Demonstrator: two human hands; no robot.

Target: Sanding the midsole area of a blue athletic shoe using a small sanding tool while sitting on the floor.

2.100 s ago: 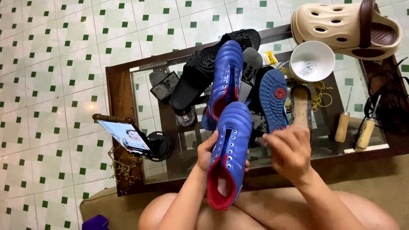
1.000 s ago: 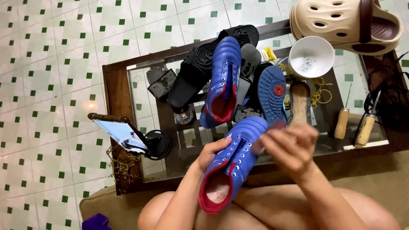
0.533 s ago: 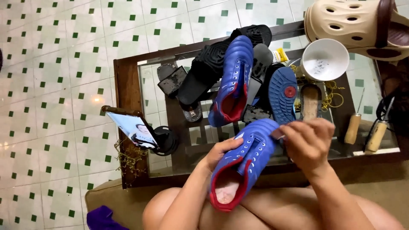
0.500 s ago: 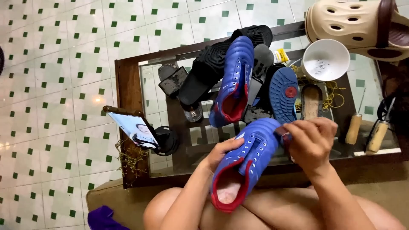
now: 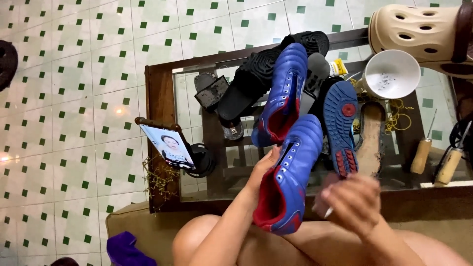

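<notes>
Glossy blue shoe (image 5: 290,177), left hand (image 5: 263,165) beneath

**Clutter on the glass worktop**

A wood-framed glass worktop (image 5: 160,98) stands on a white floor with green squares (image 5: 74,59). On it lie a second blue shoe (image 5: 283,91), a blue sole turned up (image 5: 341,123), black sandals (image 5: 256,74), a white bowl (image 5: 391,74), a worn insole (image 5: 370,138) and two wooden-handled tools (image 5: 436,160). A phone (image 5: 165,143) leans at the left edge. A beige clog (image 5: 419,27) sits top right.

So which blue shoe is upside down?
The blue shoe on the glass table, right of the others: its sole with the red circle faces up.
</notes>
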